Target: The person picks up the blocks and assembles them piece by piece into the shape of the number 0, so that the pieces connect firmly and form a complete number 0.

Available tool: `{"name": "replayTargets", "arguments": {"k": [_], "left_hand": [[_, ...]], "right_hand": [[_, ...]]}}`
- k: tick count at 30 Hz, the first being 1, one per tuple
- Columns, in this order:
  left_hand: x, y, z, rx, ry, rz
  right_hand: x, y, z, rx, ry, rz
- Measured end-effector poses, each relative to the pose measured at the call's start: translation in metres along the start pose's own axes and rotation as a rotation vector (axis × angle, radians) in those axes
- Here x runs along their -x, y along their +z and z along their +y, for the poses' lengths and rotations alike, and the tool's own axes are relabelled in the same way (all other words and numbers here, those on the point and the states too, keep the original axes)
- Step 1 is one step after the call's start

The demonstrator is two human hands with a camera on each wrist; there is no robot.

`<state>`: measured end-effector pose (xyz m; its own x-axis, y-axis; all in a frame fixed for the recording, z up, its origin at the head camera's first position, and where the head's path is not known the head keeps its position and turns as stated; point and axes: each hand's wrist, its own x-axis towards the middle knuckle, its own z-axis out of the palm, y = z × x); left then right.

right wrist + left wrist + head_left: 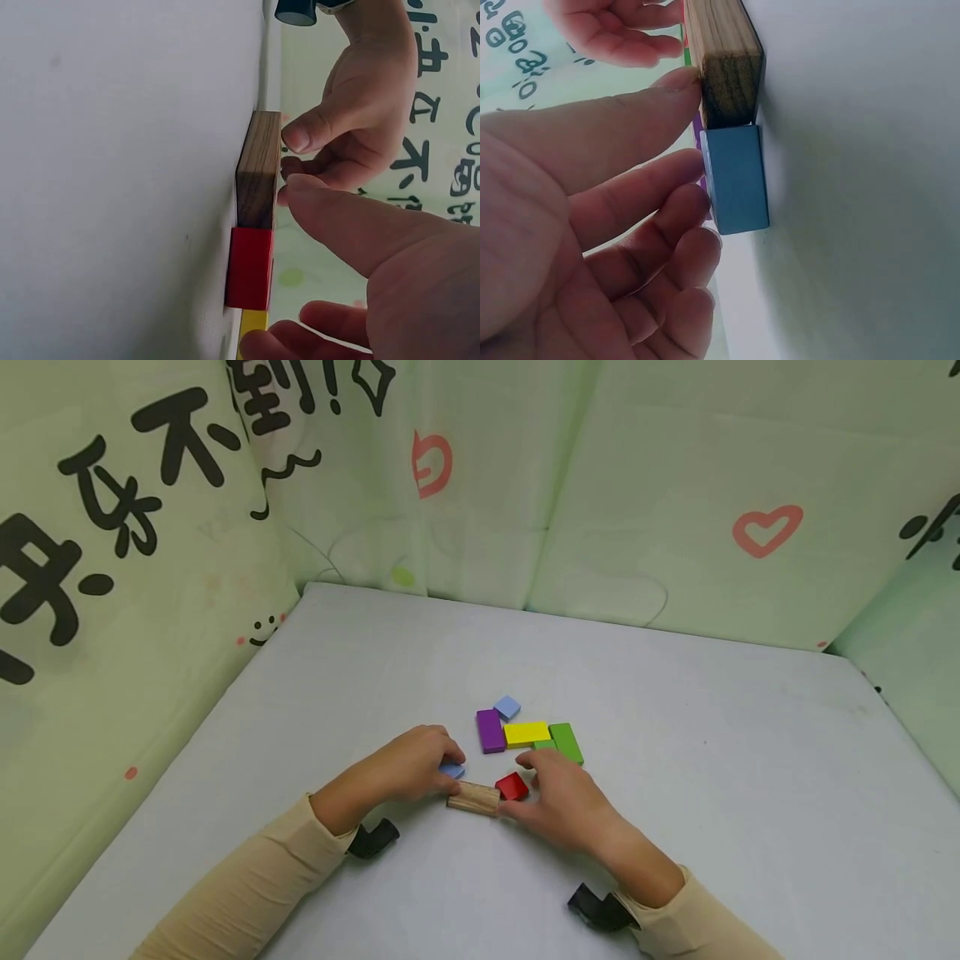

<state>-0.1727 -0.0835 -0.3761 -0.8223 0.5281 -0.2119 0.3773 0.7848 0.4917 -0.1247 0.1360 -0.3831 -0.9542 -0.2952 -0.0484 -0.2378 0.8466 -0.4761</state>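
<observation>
While both hands sit low over the white table (697,793), the relation that counts is the wooden block (474,799) lying in the gap between them, on the person's near side of the block group, long axis running left to right, its right end slightly closer to the person; left hand (412,764) at the left end, right hand (558,802) at the right end, so a thumb stands at each end and neither hand looks clearly nearer. Hands apart from each other, fingers loosely bent, neither clamped on anything as far as seen; left thumb seems to touch the wood's top edge by its end, left fingertips at the blue block (452,771), contact there hard to tell; right thumb just beside the wood, touch or not unclear, right fingers spread past the red block (512,787). Blue sits just behind the wood's left end, red just behind its right end, so the wood bridges the two crosswise. Farther off, well apart from the wood: purple block (491,732), yellow block (527,734), long green block (567,743), short green piece (543,744) partly hidden by the right hand, pale blue block (507,707) at the back
</observation>
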Motion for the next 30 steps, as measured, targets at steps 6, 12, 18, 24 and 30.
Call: {"name": "replayTargets", "arguments": {"k": [6, 12, 18, 24, 30], "left_hand": [[0.001, 0.001, 0.001, 0.002, -0.007, 0.003], [0.001, 0.001, 0.002, -0.009, -0.008, 0.002], [0.001, 0.001, 0.002, -0.022, -0.020, 0.001], [0.001, 0.001, 0.004, -0.041, -0.021, -0.001], [0.002, 0.001, 0.006, -0.041, -0.023, -0.002]], "right_hand": [[0.001, -0.008, 0.010, -0.025, -0.020, 0.025], [-0.001, -0.029, 0.027, -0.040, -0.044, 0.045], [-0.004, -0.039, 0.042, 0.002, -0.048, 0.068], [-0.011, -0.043, 0.054, 0.033, -0.066, 0.077], [-0.020, -0.045, 0.068, 0.025, -0.053, 0.003]]}}
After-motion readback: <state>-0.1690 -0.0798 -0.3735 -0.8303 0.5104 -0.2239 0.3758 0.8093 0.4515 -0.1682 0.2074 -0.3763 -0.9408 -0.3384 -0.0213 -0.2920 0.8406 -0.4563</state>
